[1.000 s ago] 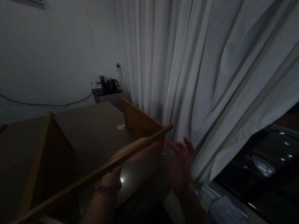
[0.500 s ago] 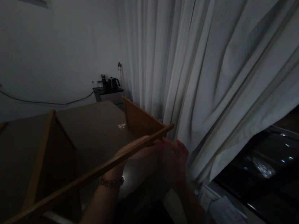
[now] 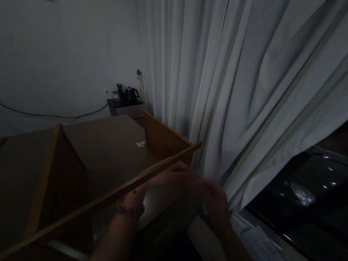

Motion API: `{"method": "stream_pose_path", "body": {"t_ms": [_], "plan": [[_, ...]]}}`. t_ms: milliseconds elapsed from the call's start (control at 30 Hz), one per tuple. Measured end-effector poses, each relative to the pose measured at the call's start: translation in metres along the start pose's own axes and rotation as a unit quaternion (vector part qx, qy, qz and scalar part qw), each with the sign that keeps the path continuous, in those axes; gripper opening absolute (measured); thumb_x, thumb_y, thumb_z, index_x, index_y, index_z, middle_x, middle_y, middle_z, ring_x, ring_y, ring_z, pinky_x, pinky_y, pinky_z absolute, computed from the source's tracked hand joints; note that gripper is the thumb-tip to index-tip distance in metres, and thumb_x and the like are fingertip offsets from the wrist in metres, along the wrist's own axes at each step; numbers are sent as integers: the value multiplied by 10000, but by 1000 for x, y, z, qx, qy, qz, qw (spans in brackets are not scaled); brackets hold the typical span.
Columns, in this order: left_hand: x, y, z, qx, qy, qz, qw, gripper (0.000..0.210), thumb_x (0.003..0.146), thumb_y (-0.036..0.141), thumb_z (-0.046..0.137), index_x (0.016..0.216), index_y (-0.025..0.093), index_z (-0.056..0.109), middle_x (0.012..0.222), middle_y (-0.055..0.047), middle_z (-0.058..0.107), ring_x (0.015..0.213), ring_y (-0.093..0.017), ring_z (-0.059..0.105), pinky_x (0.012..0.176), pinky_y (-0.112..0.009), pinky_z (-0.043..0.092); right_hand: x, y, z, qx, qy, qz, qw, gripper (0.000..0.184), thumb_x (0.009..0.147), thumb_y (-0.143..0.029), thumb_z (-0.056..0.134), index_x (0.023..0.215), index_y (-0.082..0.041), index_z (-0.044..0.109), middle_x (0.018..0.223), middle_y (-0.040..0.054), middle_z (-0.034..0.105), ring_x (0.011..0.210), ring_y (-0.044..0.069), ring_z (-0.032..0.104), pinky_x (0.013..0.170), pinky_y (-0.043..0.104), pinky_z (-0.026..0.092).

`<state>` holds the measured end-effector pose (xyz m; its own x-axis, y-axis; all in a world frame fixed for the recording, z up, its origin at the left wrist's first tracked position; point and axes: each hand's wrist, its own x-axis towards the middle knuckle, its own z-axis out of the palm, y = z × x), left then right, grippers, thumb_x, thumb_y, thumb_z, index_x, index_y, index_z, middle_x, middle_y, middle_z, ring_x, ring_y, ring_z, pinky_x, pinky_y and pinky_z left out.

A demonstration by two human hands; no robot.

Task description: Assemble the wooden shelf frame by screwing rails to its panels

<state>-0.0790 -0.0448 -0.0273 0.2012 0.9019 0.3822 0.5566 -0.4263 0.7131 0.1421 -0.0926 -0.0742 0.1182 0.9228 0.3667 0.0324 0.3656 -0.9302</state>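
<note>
A wooden frame with upright panels stands on a dark tabletop [image 3: 107, 134]. Its long narrow board [image 3: 112, 194] runs from lower left to a corner beside the curtain, where an orange-brown end panel [image 3: 163, 134] meets it. Just under that board, near the corner, my left hand [image 3: 170, 176] reaches in with its fingers bent; a beaded bracelet [image 3: 130, 211] circles the wrist. Close by on the right, my right hand [image 3: 213, 197] has curled fingers, their tips near those of my left hand. Dim light and blur hide whatever lies between the fingertips.
A white curtain [image 3: 221, 99] hangs close on the right. Another upright panel [image 3: 55, 183] divides the frame at left. Small pale pieces [image 3: 141, 144] lie on the tabletop. Behind it, a black kettle [image 3: 130, 94] stands on a cabinet; a cable [image 3: 48, 117] runs along the wall.
My right hand has dropped slightly and turned, its fingers curling more. My left hand has come down from behind the board to just beneath it. The frame stays put.
</note>
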Motion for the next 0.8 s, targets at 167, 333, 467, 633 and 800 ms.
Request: {"method": "stream_pose_path", "body": {"t_ms": [167, 333, 467, 633, 800], "plan": [[31, 13, 0, 9, -63, 43, 997, 311, 879, 489, 600, 967, 196, 655, 906, -25, 657, 815, -179, 639, 730, -320, 540, -6, 15, -15, -29, 18, -5, 999, 307, 816, -508, 666, 726, -217, 706, 642, 9, 657, 593, 155, 605, 576, 265, 511], [56, 24, 5, 99, 25, 141, 985, 614, 613, 697, 737, 927, 187, 600, 866, -48, 617, 853, -257, 607, 805, -431, 523, -18, 49, -37, -106, 8, 14, 994, 350, 778, -558, 681, 752, -214, 735, 727, 51, 714, 677, 209, 666, 616, 311, 546], [58, 27, 31, 46, 178, 233, 955, 1050, 481, 756, 774, 1283, 172, 430, 1303, -169, 497, 1287, -376, 439, 1081, -544, 391, -29, 73, -42, -128, -25, 21, 991, 331, 773, -542, 695, 771, -215, 747, 768, 54, 728, 708, 215, 677, 653, 317, 550], [54, 26, 49, 35, 120, 262, 957, 813, 761, 562, 713, 1393, 243, 312, 1471, -129, 382, 1482, -320, 178, 1192, -536, 275, -34, 90, -39, -142, -41, 20, 989, 344, 818, -544, 648, 846, -219, 759, 848, 65, 742, 796, 226, 690, 723, 340, 554], [53, 25, 51, 40, 110, 249, 961, 543, 895, 375, 585, 1357, 234, 337, 1452, -125, 356, 1492, -306, 146, 1206, -545, 257, -31, 95, -35, -149, -32, 16, 988, 388, 802, -583, 644, 801, -212, 757, 811, 73, 738, 737, 226, 684, 678, 340, 552]]}}
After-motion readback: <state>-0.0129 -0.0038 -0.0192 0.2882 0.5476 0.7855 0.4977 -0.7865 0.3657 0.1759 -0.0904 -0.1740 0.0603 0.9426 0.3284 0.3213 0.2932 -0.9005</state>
